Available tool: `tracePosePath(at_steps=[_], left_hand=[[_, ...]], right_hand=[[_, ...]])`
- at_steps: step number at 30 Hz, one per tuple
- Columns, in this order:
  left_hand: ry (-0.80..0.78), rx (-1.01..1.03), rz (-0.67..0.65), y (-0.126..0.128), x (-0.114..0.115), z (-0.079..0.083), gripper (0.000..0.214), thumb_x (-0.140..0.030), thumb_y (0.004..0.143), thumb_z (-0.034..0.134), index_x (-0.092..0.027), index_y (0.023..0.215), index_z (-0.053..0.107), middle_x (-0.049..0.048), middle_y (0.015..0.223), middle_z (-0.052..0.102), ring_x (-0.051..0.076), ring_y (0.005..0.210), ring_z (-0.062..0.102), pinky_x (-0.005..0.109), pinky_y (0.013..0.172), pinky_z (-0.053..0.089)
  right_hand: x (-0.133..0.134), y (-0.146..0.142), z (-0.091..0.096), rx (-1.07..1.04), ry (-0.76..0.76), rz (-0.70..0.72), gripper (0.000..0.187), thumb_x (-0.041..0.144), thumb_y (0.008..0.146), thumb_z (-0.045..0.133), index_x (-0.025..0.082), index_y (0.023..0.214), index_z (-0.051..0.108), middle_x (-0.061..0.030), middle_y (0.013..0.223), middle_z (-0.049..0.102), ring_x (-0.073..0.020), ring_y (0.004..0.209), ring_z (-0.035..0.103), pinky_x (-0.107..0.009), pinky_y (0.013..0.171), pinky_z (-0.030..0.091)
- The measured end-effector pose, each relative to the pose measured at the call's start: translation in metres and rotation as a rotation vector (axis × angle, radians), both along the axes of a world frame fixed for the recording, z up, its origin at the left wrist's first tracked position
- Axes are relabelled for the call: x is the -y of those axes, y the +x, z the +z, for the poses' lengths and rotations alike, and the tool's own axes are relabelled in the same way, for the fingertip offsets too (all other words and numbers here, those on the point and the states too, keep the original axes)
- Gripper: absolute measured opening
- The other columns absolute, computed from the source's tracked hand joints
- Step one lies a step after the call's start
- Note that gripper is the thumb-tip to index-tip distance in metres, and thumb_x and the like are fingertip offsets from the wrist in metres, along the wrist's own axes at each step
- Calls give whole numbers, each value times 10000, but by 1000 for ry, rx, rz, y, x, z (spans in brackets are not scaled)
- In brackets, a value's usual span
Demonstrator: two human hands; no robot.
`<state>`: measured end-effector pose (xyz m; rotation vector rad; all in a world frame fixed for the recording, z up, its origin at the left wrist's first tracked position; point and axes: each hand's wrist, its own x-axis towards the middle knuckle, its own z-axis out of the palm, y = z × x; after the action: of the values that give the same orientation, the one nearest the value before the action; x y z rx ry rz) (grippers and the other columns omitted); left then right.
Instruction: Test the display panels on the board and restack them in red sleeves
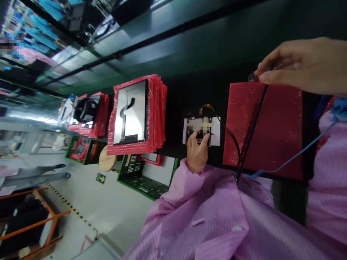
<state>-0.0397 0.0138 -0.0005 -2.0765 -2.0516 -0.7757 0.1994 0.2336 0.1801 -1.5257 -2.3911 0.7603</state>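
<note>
My left hand (196,151) rests at the near edge of a small circuit board (199,125), its thumb and index finger spread apart and touching it. Tan tape strips cross the board, and a white sheet (216,131) lies under it. An amber and dark flex cable (231,135) runs from the board to a thin dark panel (253,128), seen almost edge-on. At the panel's far end, my right hand (300,66) pinches its edge. A small dark round object (251,77) is beside those fingertips. Below the panel lies a red bubble-wrap sheet (284,133).
On the left, a display panel (131,115) with a black ribbon tops a stack of red bubble-wrap (159,115). Another stack (104,115) stands beyond. Green crates (127,177) and a round stool (107,159) are below the bench edge. A blue coiled cord (295,157) crosses at right.
</note>
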Motion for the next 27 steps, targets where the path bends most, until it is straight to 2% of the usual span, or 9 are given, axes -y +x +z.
tracePosePath(at_steps=[4,9,12,14,17,20,24,27], left_hand=[[29,-53,-13,1,1,0,412,-149,1015,403,-231,1298,690,187,1419,510,304,1325,518,491,1094,486],[4,-101,-15,0,1,-4,454,-111,984,422,-266,1326,676,171,1458,538,316,1302,537,519,1066,514],[49,-113,-12,1,1,-1,418,-127,984,454,-255,1316,672,171,1442,578,311,1254,577,510,1036,534],[115,-39,-51,5,3,5,391,-131,990,462,-210,1324,649,192,1406,608,301,1246,598,488,1027,541],[192,165,-252,14,10,18,393,-135,997,470,-164,1372,584,182,1337,660,251,1274,612,412,1045,544],[152,190,-460,24,14,22,397,-221,1014,497,-140,1395,572,171,1363,666,252,1362,570,408,1102,522],[58,64,-545,31,11,10,406,-251,1031,487,-91,1390,588,196,1416,639,273,1392,560,436,1124,531],[45,59,-562,30,9,2,401,-208,1019,486,-67,1376,598,215,1426,626,281,1408,546,451,1139,527]], right_hand=[[-4,6,-4,12,20,50,303,552,976,585,304,1113,693,50,1027,753,-147,881,689,-395,809,502],[-3,8,-1,14,-3,35,233,453,984,625,285,1136,678,20,1066,756,-165,928,711,-411,880,531],[1,10,-3,10,44,27,349,455,972,641,271,1268,633,-25,1209,717,-177,1054,692,-399,968,525],[8,11,-3,27,116,-29,480,452,951,663,231,1367,567,-73,1252,684,-179,1073,678,-376,980,521],[21,11,1,79,110,-135,497,376,952,647,186,1393,520,-74,1058,716,-177,873,691,-397,923,533],[31,8,7,52,-4,-222,513,306,930,647,174,1404,502,-23,834,715,-176,646,656,-414,815,540],[36,13,9,12,-16,-301,583,219,865,683,149,1418,513,-31,790,716,-190,649,639,-385,757,505],[40,31,5,10,-22,-375,592,108,832,659,158,1407,528,0,684,664,-151,576,585,-332,661,459]])
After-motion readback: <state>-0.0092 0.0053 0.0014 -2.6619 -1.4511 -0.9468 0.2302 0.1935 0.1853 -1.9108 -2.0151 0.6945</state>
